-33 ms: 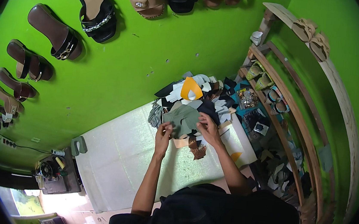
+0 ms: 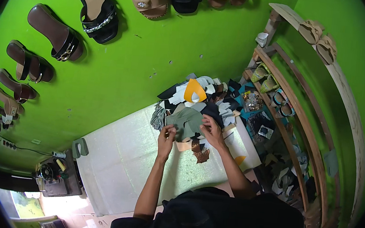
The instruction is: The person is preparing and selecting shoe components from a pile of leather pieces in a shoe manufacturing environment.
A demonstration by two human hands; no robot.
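A grey-green piece of sheet material [image 2: 186, 119], perhaps leather or synthetic, is stretched over the near side of a scrap pile. My left hand [image 2: 167, 133] is at its left edge, fingers curled and closed on the material. At the right edge my right hand [image 2: 211, 130] grips it with bent fingers. Just below the piece lie a leopard-print scrap [image 2: 201, 153] and a peach scrap [image 2: 184, 146]. Behind it, an orange-yellow cut piece [image 2: 195, 90] with a hole rests on white and dark offcuts. Striped grey strips [image 2: 159, 116] bunch beside my left hand.
The pile lies on a pale, sheet-covered table [image 2: 121, 161] against a green wall hung with sandals [image 2: 100, 13]. A wooden rack [image 2: 297, 103] with shoes and scraps stands right. A folded grey-green strip [image 2: 80, 147] sits at the table's left corner, near a small machine [image 2: 47, 172].
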